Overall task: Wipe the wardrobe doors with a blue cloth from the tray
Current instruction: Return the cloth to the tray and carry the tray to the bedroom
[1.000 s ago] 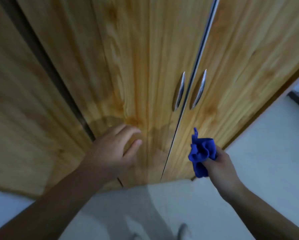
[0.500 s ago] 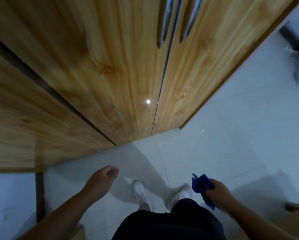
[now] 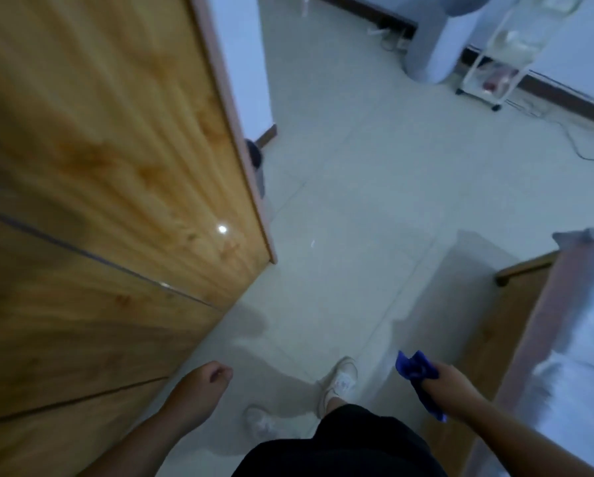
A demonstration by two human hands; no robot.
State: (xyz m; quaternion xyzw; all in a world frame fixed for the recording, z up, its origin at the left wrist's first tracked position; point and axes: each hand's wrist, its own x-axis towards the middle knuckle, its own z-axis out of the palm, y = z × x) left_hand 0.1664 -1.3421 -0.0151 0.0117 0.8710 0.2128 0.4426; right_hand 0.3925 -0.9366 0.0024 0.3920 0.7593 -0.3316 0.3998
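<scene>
The wardrobe doors (image 3: 116, 201) fill the left: glossy, orange-brown grained wood with a thin seam between panels. The blue cloth (image 3: 416, 371) is a deep-blue crumpled wad with a tail dangling below the fist. Half a second ago the doors stood ahead; now they lie off to the left, and more of the bed (image 3: 581, 339) shows on the right. The left hand (image 3: 202, 383) hangs loosely curled and empty, near the doors but apart from them. The right hand (image 3: 450, 383) grips the cloth, well apart from the doors.
</scene>
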